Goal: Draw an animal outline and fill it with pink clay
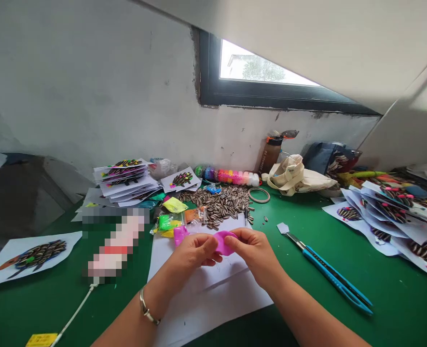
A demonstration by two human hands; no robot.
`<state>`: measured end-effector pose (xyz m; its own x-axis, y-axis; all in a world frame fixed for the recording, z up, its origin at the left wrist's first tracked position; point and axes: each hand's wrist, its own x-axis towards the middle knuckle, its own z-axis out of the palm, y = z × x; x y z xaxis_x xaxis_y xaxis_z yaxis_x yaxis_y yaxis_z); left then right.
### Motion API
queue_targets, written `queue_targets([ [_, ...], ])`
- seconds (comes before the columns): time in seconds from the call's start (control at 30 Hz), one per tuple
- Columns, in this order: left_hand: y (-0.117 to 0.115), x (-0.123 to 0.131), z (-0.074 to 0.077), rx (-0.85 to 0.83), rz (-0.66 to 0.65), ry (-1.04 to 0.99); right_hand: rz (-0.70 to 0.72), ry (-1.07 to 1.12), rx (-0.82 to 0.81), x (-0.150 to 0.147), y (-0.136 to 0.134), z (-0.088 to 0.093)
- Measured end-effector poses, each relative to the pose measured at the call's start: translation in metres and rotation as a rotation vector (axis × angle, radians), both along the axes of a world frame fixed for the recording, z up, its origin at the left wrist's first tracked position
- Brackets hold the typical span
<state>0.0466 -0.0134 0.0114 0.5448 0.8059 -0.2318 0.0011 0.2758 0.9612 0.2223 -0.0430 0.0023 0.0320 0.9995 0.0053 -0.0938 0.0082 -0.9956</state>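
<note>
A flattened piece of pink modelling clay (225, 243) is stretched between my two hands, above white paper sheets (216, 306). My left hand (197, 248) pinches its left side with thumb and fingers. Its right edge is held by my right hand (255, 251), thumb on top. Behind my left hand lies a bright pink packet (180, 234), partly covered. Faint pencil lines show on the paper under my fingers. Striped sunflower seeds (231, 200) are heaped just beyond, with small bags of yellow clay (175, 205) and green clay (167, 222) beside them.
A blue craft knife (329, 274) lies to the right on the green table (300, 313). Seed-picture cards are stacked at left (128, 185) and right (387, 217). A tape roll (258, 195), cloth bag (289, 174) and brown bottle (271, 154) stand near the wall. A blurred-out object (115, 248) lies left.
</note>
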Motion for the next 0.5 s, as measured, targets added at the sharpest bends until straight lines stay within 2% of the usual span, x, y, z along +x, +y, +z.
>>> queue_targets([
  [0.1,0.0003,-0.0001,0.0022,0.019,0.045,-0.011,0.028,0.017,-0.003,-0.0005,0.0005,-0.0012],
  [0.2,0.0005,0.0002,0.004,0.042,0.059,0.004,0.109,0.143,-0.043,0.0008,0.0021,-0.0023],
  [0.3,0.0,-0.0001,0.0033,0.065,0.034,0.04,0.121,0.212,-0.078,0.0021,0.0032,-0.0029],
  [0.5,-0.0018,0.0003,-0.0002,0.104,-0.073,0.028,0.142,0.157,-0.059,0.0011,0.0017,-0.0009],
])
